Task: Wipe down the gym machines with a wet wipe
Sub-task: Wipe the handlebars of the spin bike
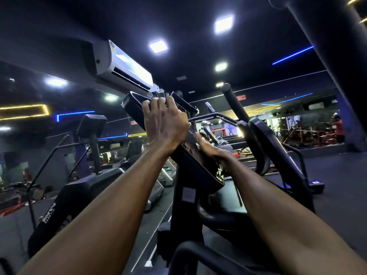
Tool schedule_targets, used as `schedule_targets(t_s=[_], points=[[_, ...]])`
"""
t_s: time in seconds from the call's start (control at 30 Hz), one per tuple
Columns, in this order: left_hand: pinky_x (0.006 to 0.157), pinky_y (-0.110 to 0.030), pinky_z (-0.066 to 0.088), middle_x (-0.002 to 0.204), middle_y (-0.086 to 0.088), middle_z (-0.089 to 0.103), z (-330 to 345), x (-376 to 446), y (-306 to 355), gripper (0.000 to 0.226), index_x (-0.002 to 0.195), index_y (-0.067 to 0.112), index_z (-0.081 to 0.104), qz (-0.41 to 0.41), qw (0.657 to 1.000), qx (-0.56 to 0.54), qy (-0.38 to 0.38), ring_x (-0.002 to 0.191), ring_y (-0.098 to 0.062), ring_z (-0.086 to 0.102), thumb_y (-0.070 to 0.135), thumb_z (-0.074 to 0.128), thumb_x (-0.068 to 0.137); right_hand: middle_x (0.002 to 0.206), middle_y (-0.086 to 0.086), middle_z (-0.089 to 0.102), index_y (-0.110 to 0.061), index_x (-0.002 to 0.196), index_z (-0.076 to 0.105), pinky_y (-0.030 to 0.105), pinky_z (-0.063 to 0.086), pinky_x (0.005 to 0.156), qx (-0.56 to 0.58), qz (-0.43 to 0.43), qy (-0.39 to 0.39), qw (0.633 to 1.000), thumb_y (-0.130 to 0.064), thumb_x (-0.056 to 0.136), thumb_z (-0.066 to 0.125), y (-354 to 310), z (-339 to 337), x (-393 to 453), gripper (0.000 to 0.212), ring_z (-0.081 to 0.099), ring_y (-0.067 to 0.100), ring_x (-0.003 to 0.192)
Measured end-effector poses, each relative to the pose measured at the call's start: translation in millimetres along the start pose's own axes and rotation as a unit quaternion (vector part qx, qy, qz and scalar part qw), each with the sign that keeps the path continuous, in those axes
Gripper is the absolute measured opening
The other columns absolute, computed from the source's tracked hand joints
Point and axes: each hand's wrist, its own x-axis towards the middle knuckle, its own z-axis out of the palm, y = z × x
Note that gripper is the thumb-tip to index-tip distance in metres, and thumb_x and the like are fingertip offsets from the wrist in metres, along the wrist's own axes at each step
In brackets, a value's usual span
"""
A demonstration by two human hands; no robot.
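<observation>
Both forearms reach up to a glossy black console (190, 159) (tilted, reflective); left hand (164, 124) fingers (158, 102) curl over its top edge, right hand (208, 147) grips its side. Wipe unseen.

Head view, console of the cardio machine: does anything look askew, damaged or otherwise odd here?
Nothing looks damaged or spilled. One oddity: no wet wipe is visible. The left hand grips the console at its top edge, the right hand touches its side; a wipe may be hidden.
</observation>
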Motion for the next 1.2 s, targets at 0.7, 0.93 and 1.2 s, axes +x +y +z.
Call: schedule_targets(t_s=[0.7,0.93,1.2], points=[[0.119,-0.049,0.01,0.14,-0.025,0.044,-11.1,-54.8,6.7,0.042,0.127,-0.001,0.049,0.034,0.997,-0.029,-0.066,0.137,-0.039,0.033,0.027,0.036,0.098,0.142,0.024,0.05,-0.003,0.135,0.051,0.04,0.035,0.105,-0.072,0.032,0.099,0.992,-0.048,0.104,0.03,-79.6,22.4,-187.6,0.059,0.047,0.038,0.131],[0.123,-0.046,0.003,0.16,-0.029,0.007,-31.4,-73.1,13.6,0.052,0.147,-0.005,0.028,0.013,0.974,-0.05,-0.221,0.151,-0.035,-0.004,0.003,0.034,0.096,0.118,0.02,0.061,-0.009,0.098,0.055,0.04,0.035,0.085,-0.057,-0.042,0.146,0.987,-0.035,0.102,0.036,-76.8,39.2,-229.1,0.033,0.053,0.039,0.115],[0.122,-0.029,0.011,0.154,-0.023,0.035,-54.7,-132.1,39.4,0.045,0.13,-0.008,0.053,-0.036,0.958,-0.223,-0.174,0.15,-0.03,0.018,-0.011,0.035,0.09,0.104,0.013,0.074,-0.017,0.114,0.072,0.037,0.044,0.086,0.027,-0.119,0.273,0.954,-0.016,0.1,0.048,-67.6,49.9,-289.8,0.029,0.062,0.035,0.101]])
